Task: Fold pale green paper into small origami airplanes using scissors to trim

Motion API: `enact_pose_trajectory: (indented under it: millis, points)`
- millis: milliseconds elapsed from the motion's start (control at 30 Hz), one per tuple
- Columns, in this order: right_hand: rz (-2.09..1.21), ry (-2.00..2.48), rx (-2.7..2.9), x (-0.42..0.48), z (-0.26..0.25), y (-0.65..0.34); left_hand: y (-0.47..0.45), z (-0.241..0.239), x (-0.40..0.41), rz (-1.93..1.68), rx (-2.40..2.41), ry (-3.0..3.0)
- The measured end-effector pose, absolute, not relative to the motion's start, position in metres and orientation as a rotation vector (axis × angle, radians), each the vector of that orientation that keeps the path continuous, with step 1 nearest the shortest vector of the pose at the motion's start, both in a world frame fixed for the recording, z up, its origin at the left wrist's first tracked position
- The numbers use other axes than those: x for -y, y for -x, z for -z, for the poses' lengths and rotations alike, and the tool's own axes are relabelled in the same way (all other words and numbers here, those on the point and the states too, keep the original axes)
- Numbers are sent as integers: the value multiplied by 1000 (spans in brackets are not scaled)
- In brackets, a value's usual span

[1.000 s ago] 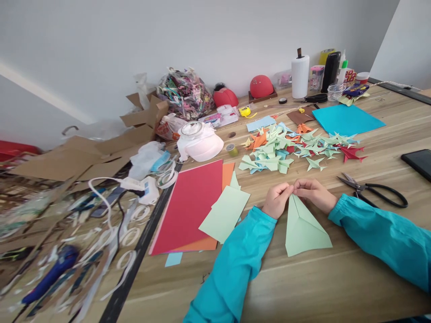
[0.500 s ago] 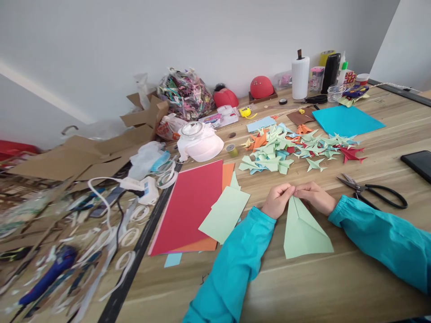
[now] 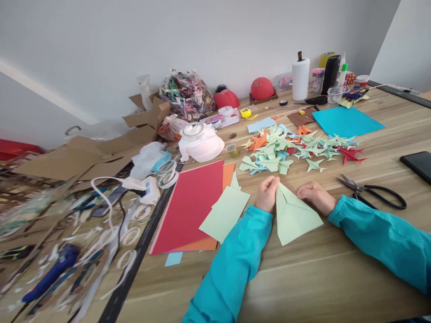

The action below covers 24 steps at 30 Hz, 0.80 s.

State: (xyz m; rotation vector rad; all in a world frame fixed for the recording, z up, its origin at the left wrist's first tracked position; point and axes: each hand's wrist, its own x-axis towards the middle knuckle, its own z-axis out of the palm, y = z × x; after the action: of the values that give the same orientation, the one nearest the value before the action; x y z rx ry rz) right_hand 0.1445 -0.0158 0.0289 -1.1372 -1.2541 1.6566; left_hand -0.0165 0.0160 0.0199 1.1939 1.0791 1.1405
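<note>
My left hand [image 3: 267,194] pinches the narrow top of a folded light green paper [image 3: 296,217]. Creases run down from that tip, and the sheet widens towards me above the wooden table. Just right of the paper's slanted edge is my right hand [image 3: 316,197], its fingers curled together with nothing visible in them. Whether its fingertips touch the edge I cannot tell. Beyond both hands lies a pile of small folded paper shapes [image 3: 278,150], green, orange, red and blue. Black-handled scissors [image 3: 377,188] rest to the right of my right hand.
Left of my left arm lie a large red sheet [image 3: 195,206] and loose green sheets [image 3: 225,213]. A blue sheet [image 3: 348,120] and a phone [image 3: 417,163] are on the right. Cables, a blue glue gun [image 3: 52,271] and cardboard [image 3: 84,152] crowd the left.
My left hand has moved slightly left with the paper, which has turned and shifted left. My right hand has come off the paper's tip, where both hands were together before.
</note>
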Motion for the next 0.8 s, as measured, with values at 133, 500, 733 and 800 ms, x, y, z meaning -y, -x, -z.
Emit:
enact_pose_trajectory:
  millis: [133,500,733,800]
  points:
    - [-1684,1114,1245,17,-32,-143,27,-22,-24,-1183,-1101,-1183]
    - [-1659,1099,1232,15,-30,-142,5,-26,1,-964,-992,-1576]
    - [-1643,1148,1239,14,-28,-144,8,-25,-4,-1057,-1076,-1461]
    - [-1645,1140,1231,13,-27,-145,9,-25,-5,-1061,-1071,-1464]
